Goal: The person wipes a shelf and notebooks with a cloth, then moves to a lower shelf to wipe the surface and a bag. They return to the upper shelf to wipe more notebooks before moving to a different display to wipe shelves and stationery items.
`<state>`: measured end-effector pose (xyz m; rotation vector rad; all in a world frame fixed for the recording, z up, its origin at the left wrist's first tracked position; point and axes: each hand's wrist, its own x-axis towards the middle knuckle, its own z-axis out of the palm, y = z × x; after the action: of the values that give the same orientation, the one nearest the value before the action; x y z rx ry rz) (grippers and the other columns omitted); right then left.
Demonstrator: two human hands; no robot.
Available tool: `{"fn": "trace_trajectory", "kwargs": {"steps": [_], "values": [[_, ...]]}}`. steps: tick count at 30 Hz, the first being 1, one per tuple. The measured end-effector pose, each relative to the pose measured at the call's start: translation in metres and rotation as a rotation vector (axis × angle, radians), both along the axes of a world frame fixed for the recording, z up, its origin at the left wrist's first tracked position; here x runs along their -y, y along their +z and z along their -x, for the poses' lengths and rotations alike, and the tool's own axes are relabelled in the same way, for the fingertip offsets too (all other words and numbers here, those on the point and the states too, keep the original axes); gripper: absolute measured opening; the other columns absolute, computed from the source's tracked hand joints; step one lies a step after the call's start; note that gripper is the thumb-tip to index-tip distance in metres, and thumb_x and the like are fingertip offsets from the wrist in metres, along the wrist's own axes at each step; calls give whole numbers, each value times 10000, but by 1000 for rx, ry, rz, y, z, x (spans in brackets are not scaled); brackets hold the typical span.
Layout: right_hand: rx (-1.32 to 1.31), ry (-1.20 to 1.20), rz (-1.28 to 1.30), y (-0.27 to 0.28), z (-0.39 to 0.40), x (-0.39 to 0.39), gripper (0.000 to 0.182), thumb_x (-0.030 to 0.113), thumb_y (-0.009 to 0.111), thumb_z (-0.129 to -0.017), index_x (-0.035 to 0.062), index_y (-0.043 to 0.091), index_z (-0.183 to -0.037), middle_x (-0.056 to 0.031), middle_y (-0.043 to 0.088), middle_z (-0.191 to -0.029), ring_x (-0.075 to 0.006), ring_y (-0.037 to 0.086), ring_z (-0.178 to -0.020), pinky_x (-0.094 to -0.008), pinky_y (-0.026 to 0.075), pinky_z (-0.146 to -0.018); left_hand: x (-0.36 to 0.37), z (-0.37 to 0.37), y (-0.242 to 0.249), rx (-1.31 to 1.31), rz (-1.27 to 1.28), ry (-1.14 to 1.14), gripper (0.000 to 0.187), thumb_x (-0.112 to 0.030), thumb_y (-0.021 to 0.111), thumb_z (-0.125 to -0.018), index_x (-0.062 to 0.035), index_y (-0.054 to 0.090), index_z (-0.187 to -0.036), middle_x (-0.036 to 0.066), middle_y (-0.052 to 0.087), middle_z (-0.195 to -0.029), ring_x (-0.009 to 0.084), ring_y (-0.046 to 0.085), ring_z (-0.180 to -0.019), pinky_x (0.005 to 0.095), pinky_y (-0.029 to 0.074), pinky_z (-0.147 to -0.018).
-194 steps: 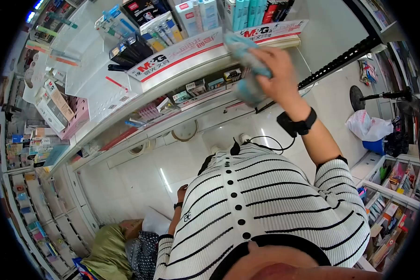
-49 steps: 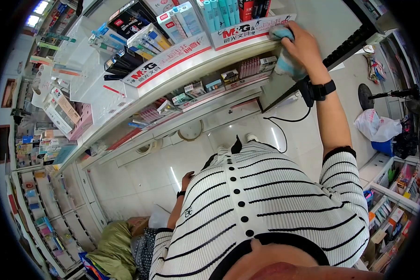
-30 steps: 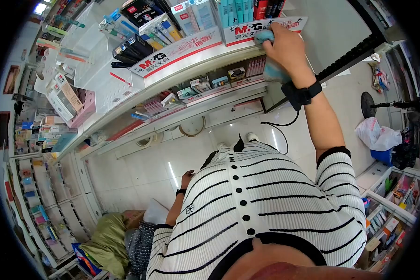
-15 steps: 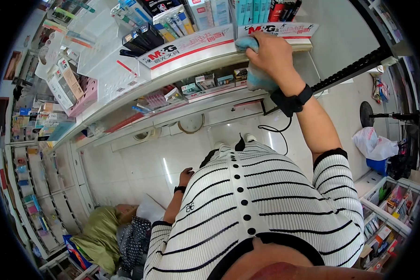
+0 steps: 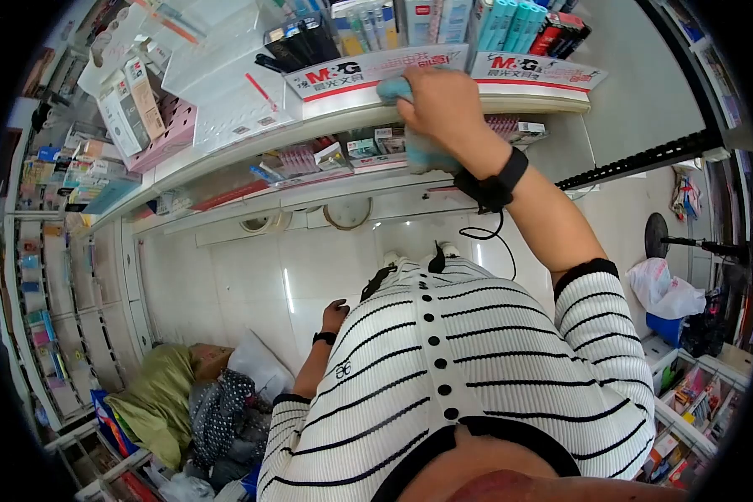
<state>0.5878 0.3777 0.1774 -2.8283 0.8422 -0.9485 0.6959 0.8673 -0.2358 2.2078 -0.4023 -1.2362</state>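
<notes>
My right hand [image 5: 445,107] is closed round a blue-grey cloth [image 5: 431,153], pressing it on the front edge of the shelf [image 5: 510,105]. One bunched end of the cloth sticks out left of my thumb, and the rest hangs below the edge. Just behind my knuckles stands the left M&G sign strip [image 5: 376,74], with a second M&G sign strip [image 5: 540,70] to its right. Down beside my body hangs my left hand [image 5: 335,315], away from the shelf; its fingers are small and partly turned from view.
Pens and boxed stationery [image 5: 364,25] stand behind the signs. A clear stepped display [image 5: 226,75] and a pink perforated box [image 5: 166,138] sit further left. More goods fill the lower shelf [image 5: 309,161]. A black cable [image 5: 502,243] dangles from my right wrist. Bundled clothing [image 5: 217,410] lies behind at left.
My right hand has slid left along the shelf edge with the cloth, from the right sign to the right end of the left sign. My left hand still hangs down.
</notes>
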Motion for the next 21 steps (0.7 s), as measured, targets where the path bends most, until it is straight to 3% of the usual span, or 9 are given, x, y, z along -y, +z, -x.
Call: {"fn": "trace_trajectory", "kwargs": {"steps": [6, 9, 11, 12, 14, 17, 21], "values": [[-10, 127, 10, -2, -55, -21, 239, 262, 699, -691, 60, 623, -793, -128, 630, -728, -313, 625, -671, -408, 496, -594, -22, 9, -8, 0, -41, 38, 406, -167, 635, -812, 1, 601, -1181, 166, 686, -1003, 212, 657, -867, 297, 510, -774], [-43, 163, -3, -4, -80, -32, 233, 259, 701, -685, 57, 627, -777, -118, 628, -725, -303, 627, -662, -409, 494, -586, -51, 9, -52, 87, 23, -36, 373, -167, 638, -825, 1, 616, -1157, 167, 688, -995, 210, 661, -864, 291, 513, -768], [-55, 184, -7, -3, -95, -40, 229, 256, 701, -683, 59, 631, -775, -110, 630, -730, -297, 629, -659, -411, 493, -584, -62, 9, -62, 23, 54, 37, 343, -168, 639, -835, 2, 629, -1132, 171, 689, -984, 214, 665, -859, 297, 518, -764], [-26, 194, -3, -1, -103, -46, 166, 198, 666, -678, 54, 650, -758, -117, 640, -721, -288, 640, -666, -410, 498, -603, -66, 7, -64, 51, 37, -9, 348, -170, 642, -835, 4, 626, -1135, 167, 691, -985, 208, 666, -857, 295, 520, -758], [2, 201, -1, -4, -106, -47, 119, 140, 632, -673, 49, 669, -741, -125, 650, -712, -278, 651, -673, -409, 503, -623, -62, 3, -56, 78, 20, -59, 352, -172, 645, -835, 5, 623, -1138, 163, 692, -985, 202, 666, -856, 293, 522, -752], [-11, 198, 56, -8, -100, -42, 225, 245, 685, -703, 77, 646, -848, -84, 639, -813, -280, 639, -748, -411, 509, -643, -53, -6, -35, 2, -31, 6, 369, -165, 639, -823, 10, 615, -1147, 151, 697, -949, 192, 660, -822, 286, 518, -735], [-70, 151, -123, -1, -60, -25, 277, 239, 664, -730, 121, 639, -980, -93, 629, -912, -296, 629, -822, -422, 515, -718, -16, -18, 17, -11, -64, 66, 400, -147, 591, -800, 11, 605, -1167, 134, 688, -870, 184, 631, -748, 278, 501, -710]]}}
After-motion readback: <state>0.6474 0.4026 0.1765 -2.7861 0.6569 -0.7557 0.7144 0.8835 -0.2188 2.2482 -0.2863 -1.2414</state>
